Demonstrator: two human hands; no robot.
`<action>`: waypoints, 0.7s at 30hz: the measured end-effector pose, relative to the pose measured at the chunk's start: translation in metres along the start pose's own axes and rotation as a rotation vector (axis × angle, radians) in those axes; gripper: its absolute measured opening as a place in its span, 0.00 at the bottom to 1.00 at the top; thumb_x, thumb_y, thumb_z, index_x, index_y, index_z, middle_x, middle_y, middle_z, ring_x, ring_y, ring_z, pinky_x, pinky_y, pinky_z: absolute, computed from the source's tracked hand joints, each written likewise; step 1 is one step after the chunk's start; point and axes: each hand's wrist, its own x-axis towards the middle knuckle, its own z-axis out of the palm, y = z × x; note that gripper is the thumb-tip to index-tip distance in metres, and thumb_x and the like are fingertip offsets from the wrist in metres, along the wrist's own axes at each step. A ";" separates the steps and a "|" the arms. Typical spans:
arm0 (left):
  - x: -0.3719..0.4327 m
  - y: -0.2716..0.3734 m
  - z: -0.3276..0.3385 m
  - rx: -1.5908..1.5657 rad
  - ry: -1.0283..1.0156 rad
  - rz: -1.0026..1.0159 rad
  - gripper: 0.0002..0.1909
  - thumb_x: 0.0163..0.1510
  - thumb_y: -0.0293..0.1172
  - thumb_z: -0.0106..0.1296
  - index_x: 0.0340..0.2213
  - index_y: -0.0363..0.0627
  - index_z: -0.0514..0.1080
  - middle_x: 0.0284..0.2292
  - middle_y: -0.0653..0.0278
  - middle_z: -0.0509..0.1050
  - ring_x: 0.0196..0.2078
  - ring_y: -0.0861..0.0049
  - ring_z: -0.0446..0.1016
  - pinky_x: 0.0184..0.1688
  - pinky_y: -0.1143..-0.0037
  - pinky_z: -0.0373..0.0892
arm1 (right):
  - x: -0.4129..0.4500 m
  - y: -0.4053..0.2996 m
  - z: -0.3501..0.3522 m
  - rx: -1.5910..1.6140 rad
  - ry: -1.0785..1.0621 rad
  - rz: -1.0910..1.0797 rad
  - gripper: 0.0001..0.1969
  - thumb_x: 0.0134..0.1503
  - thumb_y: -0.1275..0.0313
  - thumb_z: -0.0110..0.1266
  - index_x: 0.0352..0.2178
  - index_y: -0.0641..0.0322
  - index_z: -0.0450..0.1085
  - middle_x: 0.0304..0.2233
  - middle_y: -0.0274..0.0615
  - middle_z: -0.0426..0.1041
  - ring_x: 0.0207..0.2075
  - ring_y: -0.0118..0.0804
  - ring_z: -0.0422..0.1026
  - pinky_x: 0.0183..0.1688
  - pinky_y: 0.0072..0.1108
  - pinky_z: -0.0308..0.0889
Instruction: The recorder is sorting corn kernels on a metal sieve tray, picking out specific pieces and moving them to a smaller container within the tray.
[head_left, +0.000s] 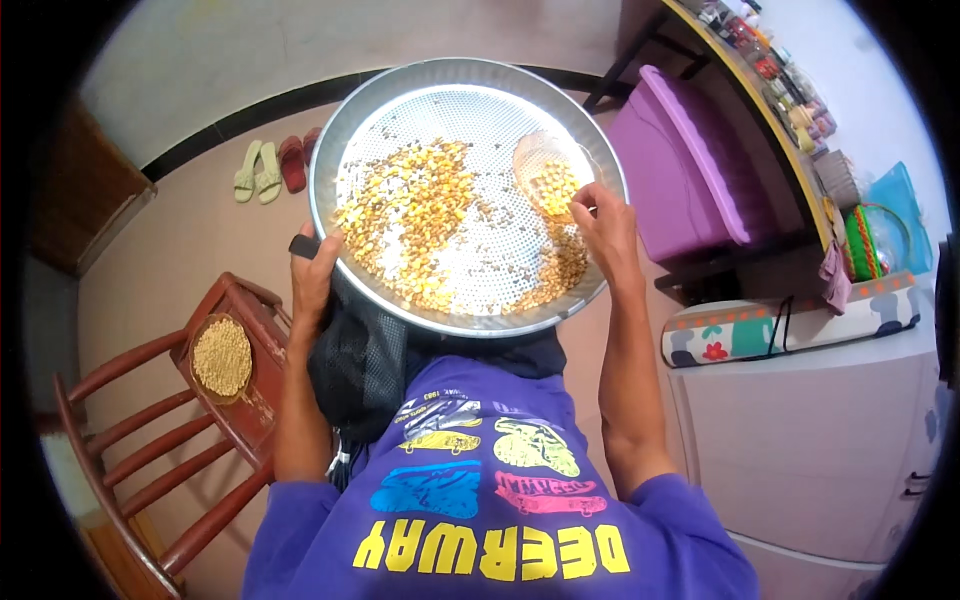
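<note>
A round metal sieve (480, 330) with a perforated base rests over the lap. My left hand (315, 274) grips its near left rim, the thumb on the edge; a black band or handle piece shows beside the fingers. Yellow corn kernels (427, 202) mixed with brown and dark grains lie across the sieve's left half. Inside on the right sits a small clear bowl (529, 161) holding yellow kernels. My right hand (604, 225) is at this bowl's near right edge, fingertips pinched together; whether anything is between them cannot be told. Brown grains (559, 270) are heaped just below the bowl.
On the left, a red wooden chair (259, 405) bears a bowl of pale beans (223, 358). Slippers (257, 171) lie on the floor by the wall. A purple storage bin (667, 165) stands under a table at right, near a white cabinet (795, 450) with a rolled mat (795, 322).
</note>
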 end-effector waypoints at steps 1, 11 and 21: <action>-0.001 -0.001 -0.002 0.008 0.008 -0.007 0.27 0.61 0.40 0.56 0.54 0.29 0.70 0.42 0.57 0.78 0.40 0.76 0.76 0.45 0.76 0.73 | -0.010 -0.010 0.001 0.100 -0.058 0.035 0.08 0.58 0.72 0.58 0.36 0.67 0.77 0.29 0.56 0.79 0.31 0.52 0.80 0.38 0.36 0.73; -0.001 -0.002 0.002 -0.022 0.004 -0.017 0.26 0.62 0.40 0.57 0.53 0.29 0.70 0.41 0.58 0.78 0.40 0.78 0.76 0.44 0.76 0.72 | -0.065 -0.054 0.042 0.188 -0.571 -0.325 0.06 0.56 0.75 0.61 0.36 0.65 0.78 0.32 0.47 0.80 0.34 0.43 0.79 0.41 0.30 0.72; 0.001 -0.004 -0.002 -0.031 0.006 0.011 0.26 0.61 0.40 0.57 0.51 0.29 0.71 0.39 0.58 0.78 0.38 0.77 0.76 0.43 0.76 0.73 | -0.071 -0.066 0.074 0.101 -0.540 -0.477 0.05 0.57 0.75 0.61 0.35 0.62 0.78 0.33 0.48 0.79 0.36 0.52 0.78 0.41 0.36 0.72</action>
